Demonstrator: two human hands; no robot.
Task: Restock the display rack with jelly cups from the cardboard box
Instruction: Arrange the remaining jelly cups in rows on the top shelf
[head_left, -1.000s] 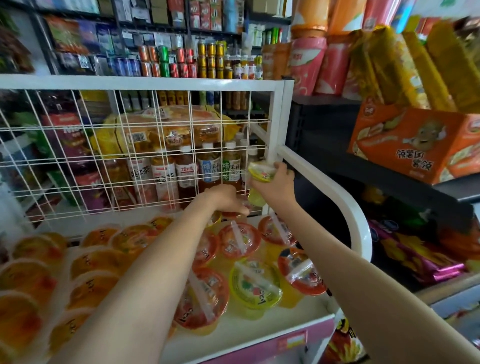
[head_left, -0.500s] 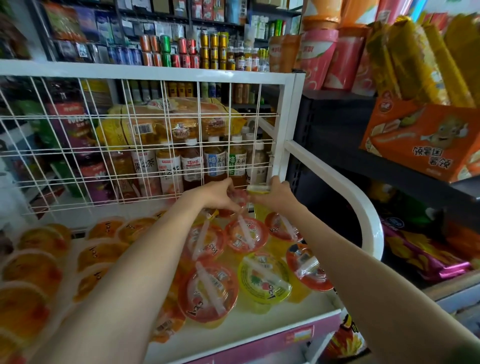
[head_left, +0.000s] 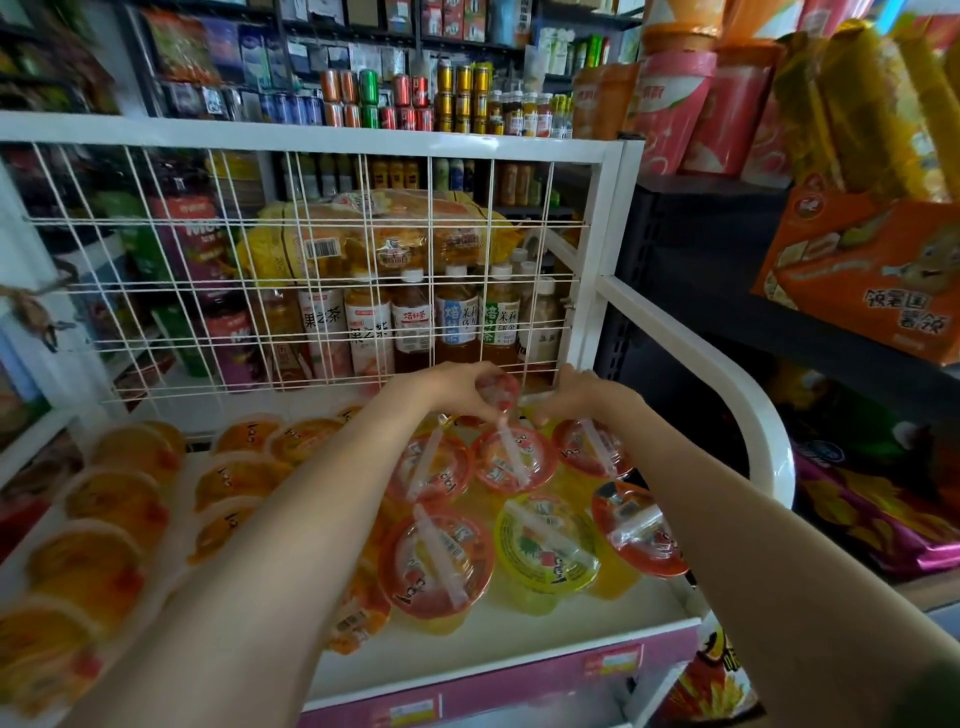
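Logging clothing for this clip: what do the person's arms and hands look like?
The left hand and right hand are ungloved, with no rings or watch visible. The left forearm and right forearm are sleeveless in view; a dark patch at the lower right corner might be a sleeve edge.

One wide-angle view, worn on the person's head, looks forward and down over the front edge of the display rack (head_left: 613, 208) shelf toward the wire grid (head_left: 322, 291) along its back edge. It sits close: both forearms enter from the bottom border, and straight bars bow near the sides. Stocked store shelves (head_left: 395, 98) fill the top
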